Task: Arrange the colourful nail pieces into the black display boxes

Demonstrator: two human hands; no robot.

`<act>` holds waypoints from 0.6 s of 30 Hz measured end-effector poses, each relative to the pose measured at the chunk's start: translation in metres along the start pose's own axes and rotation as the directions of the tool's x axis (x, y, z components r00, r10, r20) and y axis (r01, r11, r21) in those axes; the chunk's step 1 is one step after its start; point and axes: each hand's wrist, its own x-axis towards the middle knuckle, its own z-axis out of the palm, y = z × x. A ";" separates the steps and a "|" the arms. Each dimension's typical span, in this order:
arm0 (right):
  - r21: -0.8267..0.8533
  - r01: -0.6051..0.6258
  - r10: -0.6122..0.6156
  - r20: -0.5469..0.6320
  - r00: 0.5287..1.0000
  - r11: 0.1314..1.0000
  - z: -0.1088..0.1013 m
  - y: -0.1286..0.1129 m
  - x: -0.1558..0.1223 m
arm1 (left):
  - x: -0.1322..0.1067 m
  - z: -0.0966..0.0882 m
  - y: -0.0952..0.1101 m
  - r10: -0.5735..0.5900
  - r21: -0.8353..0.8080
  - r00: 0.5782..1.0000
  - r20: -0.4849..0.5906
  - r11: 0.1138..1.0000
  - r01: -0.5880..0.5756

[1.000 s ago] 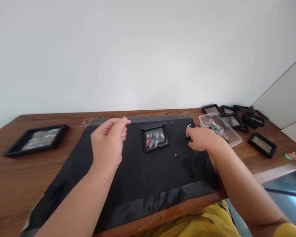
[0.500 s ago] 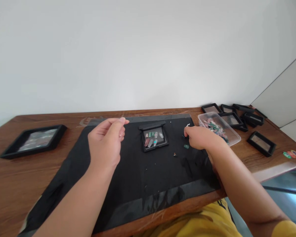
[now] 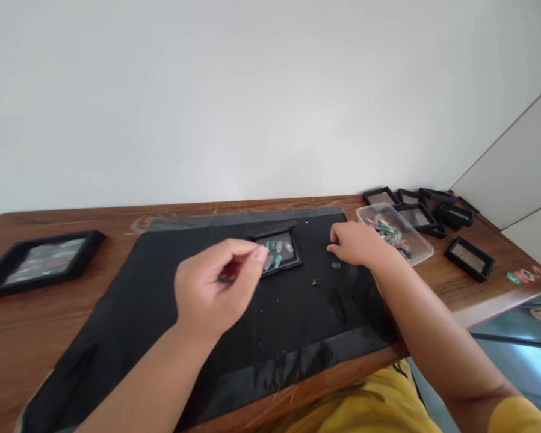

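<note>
My left hand (image 3: pixel 216 288) is pinched, thumb against forefinger, in front of the left side of a small open black case (image 3: pixel 299 260). What sits between its fingertips, if anything, is too small to make out. Several press-on nails (image 3: pixel 278 261) in green, grey and clear lie in two rows inside the case, partly hidden by that hand. To the right, my right hand (image 3: pixel 354 240) is closed with curled fingers low over the black mat (image 3: pixel 234 355); any contents are hidden. Just below it lie a green press-on nail (image 3: pixel 336 265) and a tiny brownish bit (image 3: pixel 314 282).
A clear plastic tub (image 3: pixel 421 249) heaped with press-on nails stands right of the mat. Several black cases (image 3: pixel 469 258) lie behind and beside it. Another black case (image 3: pixel 40 261) with a clear window rests at the far left of the wooden table (image 3: pixel 21 337).
My left hand has moved right and down, now covering part of the open case. My right hand's fingers have drawn in slightly, and the white bit by them no longer shows. The view has shifted slightly.
</note>
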 end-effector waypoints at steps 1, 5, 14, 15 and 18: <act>-0.004 -0.001 0.001 0.018 1.000 1.000 0.001 -0.003 0.001 | -0.003 0.001 0.003 0.044 0.001 0.997 0.059 0.999 -0.044; -0.003 -0.005 0.006 0.062 0.998 1.000 0.002 -0.010 0.000 | -0.006 0.005 0.007 0.061 -0.033 0.983 0.174 0.998 -0.057; 0.085 0.028 -0.037 0.099 0.994 0.996 0.005 -0.004 0.008 | 0.001 0.000 0.006 -0.064 0.017 0.990 0.127 0.998 0.062; 0.098 0.027 -0.037 0.101 0.994 0.995 0.005 -0.003 0.009 | 0.002 0.000 0.006 -0.059 0.017 0.990 0.125 0.998 0.057; 0.129 0.024 -0.038 0.112 0.993 0.991 0.006 0.000 0.012 | 0.002 0.000 0.006 -0.028 0.016 0.991 0.134 1.000 0.026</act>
